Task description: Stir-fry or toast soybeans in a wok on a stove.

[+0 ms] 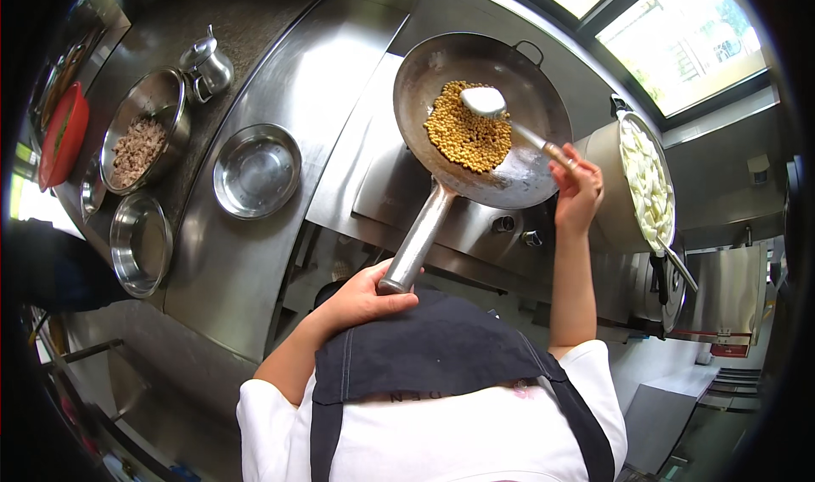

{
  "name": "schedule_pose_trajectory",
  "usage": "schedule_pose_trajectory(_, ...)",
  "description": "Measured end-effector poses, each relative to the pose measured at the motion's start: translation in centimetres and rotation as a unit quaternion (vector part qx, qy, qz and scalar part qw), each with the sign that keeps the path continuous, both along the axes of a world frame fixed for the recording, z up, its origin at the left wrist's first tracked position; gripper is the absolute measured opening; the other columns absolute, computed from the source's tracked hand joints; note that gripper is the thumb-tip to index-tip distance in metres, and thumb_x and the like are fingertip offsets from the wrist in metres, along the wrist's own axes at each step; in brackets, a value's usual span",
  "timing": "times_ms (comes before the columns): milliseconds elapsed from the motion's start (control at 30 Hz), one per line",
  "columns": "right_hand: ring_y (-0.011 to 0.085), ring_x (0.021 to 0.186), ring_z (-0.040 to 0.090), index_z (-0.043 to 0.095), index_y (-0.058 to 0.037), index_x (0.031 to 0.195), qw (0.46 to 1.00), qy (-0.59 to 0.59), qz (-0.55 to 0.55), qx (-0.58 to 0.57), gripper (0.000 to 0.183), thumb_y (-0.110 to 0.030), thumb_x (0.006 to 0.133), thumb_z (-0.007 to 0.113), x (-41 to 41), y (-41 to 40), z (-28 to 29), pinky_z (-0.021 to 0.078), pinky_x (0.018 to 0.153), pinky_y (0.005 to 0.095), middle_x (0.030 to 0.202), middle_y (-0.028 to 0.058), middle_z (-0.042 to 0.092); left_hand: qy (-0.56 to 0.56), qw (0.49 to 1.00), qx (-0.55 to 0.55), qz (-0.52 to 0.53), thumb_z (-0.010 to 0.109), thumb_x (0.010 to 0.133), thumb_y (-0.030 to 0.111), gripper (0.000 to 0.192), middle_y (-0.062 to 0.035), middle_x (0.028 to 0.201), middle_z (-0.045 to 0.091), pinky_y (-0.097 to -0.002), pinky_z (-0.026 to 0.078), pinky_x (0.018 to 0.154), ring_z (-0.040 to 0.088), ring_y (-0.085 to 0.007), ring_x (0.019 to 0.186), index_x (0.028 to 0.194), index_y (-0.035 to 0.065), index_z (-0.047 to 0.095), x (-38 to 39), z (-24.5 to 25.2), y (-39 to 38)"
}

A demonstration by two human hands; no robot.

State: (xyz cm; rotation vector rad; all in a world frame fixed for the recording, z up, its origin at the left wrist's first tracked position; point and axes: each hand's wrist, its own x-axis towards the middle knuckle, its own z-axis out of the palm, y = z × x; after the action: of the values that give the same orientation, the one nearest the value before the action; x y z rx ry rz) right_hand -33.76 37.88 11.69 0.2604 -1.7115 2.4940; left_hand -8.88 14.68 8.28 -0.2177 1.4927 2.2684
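A steel wok (541, 100) sits tilted over the stove, a pile of yellow-brown beans (471, 147), which look like soybeans, spread in its base. My left hand (369, 294) is around the end of the wok's metal handle (417, 240), with the thumb along the near side. In my right hand (578, 179), above the wok's right rim, is the wooden grip of a wok ladle (538, 141). The ladle's shiny head (484, 101) rests on the upper part of the beans; glare hides whether its bowl holds anything.
A large pot (605, 157) heaped with pale cut pieces (646, 182) stands close right. On the left counter are a steel bowl (255, 198) with a wet-looking base, a bowl of minced meat (137, 151), another steel bowl (141, 246), a metal pitcher (216, 71) and a red basin (70, 138).
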Motion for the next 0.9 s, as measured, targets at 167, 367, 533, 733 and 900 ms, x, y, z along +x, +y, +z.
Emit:
schedule_pose_trajectory(167,0.0223,0.06,0.062,0.052,0.0041,0.084,0.988,0.031,-0.023,0.148,0.011,0.0,0.074,0.046,5.9,4.4,-2.1,0.0523,0.053,0.025,0.091,0.0207,0.059,-0.01,1.0,-0.016,-0.004,0.066,0.072,0.02,0.051,0.0017,0.09,0.053,-0.0219,0.038,0.079,0.048,-0.0066,0.083,0.117,0.0038,0.047,0.1,0.1,-0.2)
schedule_pose_trajectory(367,0.0166,0.06,0.061,0.055,0.0055,0.081,0.955,0.082,0.01,0.286,0.011,0.001,0.075,0.046,5.3,6.5,3.6,0.05,0.054,0.0214,0.093,0.0171,0.06,-0.009,1.0,-0.022,-0.003,0.067,0.075,0.023,0.047,0.0024,0.086,0.051,-0.021,0.039,0.075,0.048,-0.0055,0.081,0.114,0.0065,0.048,0.3,0.6,-0.1)
schedule_pose_trajectory(533,0.0181,0.062,0.062,0.055,0.0069,0.082,0.95,0.14,0.009,0.278,0.011,0.002,0.078,0.047,3.7,2.8,1.8,0.0508,0.056,0.0225,0.095,0.0178,0.059,-0.003,1.0,-0.01,0.019,0.065,0.075,0.023,0.048,0.0028,0.089,0.052,-0.0201,0.038,0.074,0.046,-0.0052,0.08,0.116,0.0046,0.047,0.6,0.1,0.4)
schedule_pose_trajectory(733,0.0201,0.059,0.061,0.058,0.0068,0.082,0.989,0.04,-0.002,0.144,0.013,-0.001,0.077,0.048,5.7,2.1,-2.2,0.051,0.052,0.0239,0.092,0.0186,0.06,0.001,1.0,-0.013,0.028,0.063,0.076,0.024,0.047,0.0029,0.088,0.051,-0.0193,0.038,0.069,0.045,-0.0044,0.076,0.117,0.0051,0.047,0.9,0.0,0.5)
schedule_pose_trajectory(900,0.018,0.053,0.06,0.058,0.0068,0.078,0.975,0.044,-0.009,0.218,0.014,-0.001,0.074,0.047,8.0,4.8,1.8,0.0482,0.046,0.021,0.087,0.0187,0.061,-0.007,0.999,-0.014,0.032,0.062,0.076,0.022,0.047,0.0031,0.087,0.051,-0.0191,0.038,0.064,0.043,-0.0041,0.071,0.118,0.0056,0.046,1.1,0.2,0.6)
